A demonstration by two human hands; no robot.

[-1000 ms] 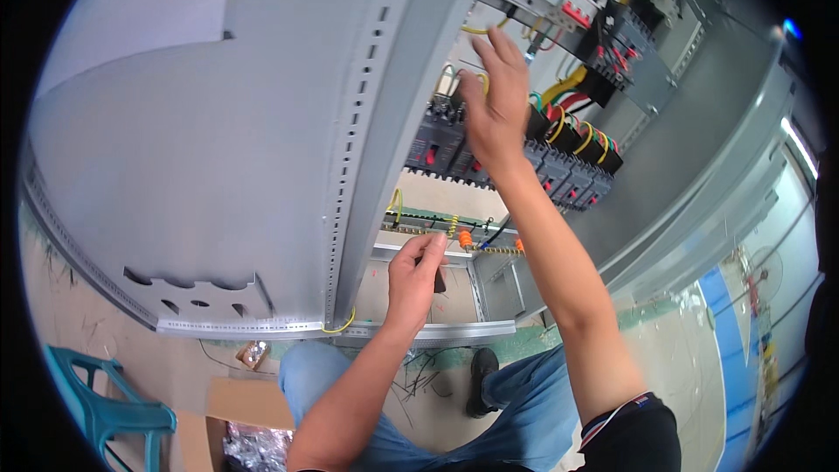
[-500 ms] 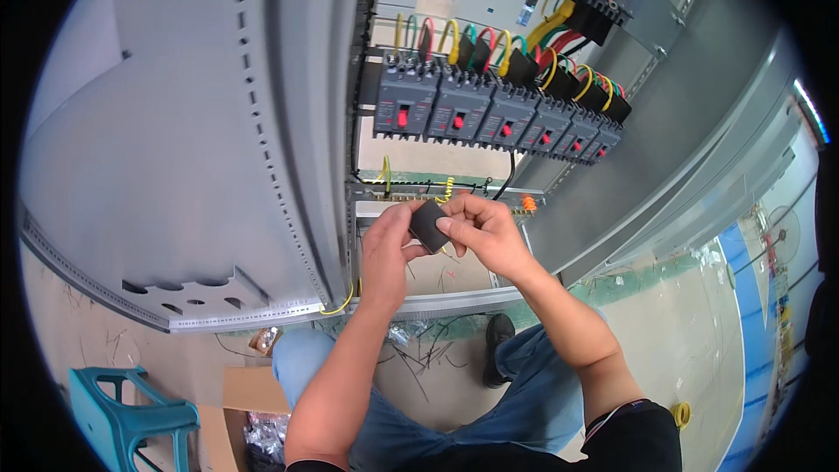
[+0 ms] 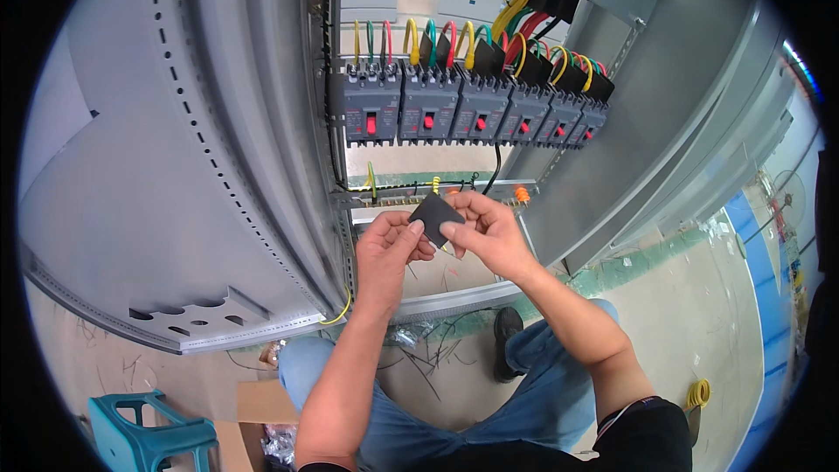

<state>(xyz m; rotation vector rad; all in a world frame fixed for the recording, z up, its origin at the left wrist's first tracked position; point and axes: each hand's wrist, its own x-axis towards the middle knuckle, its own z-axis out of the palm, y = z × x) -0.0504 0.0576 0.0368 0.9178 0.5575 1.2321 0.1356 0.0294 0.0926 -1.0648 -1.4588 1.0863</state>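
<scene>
A small flat black square piece (image 3: 434,215) is pinched between both hands in front of the open grey electrical cabinet (image 3: 253,166). My left hand (image 3: 391,253) grips its lower left edge with thumb and fingers. My right hand (image 3: 487,232) holds its right side, thumb on the face. Just behind the hands runs a metal rail (image 3: 437,192) with yellow, green and orange terminals. Above it sits a row of dark grey circuit breakers (image 3: 454,114) with red toggles and coloured wires looping into their tops.
A perforated grey upright (image 3: 188,140) stands at the left of the opening. A teal plastic stool (image 3: 144,437) and a cardboard box (image 3: 262,411) are at lower left. Wire offcuts (image 3: 437,358) litter the floor by my shoe. A yellow wire coil (image 3: 697,395) lies at right.
My right hand came down from the upper breakers to join the left hand at the rail. Both now hold the black piece, and the view has shifted up slightly.
</scene>
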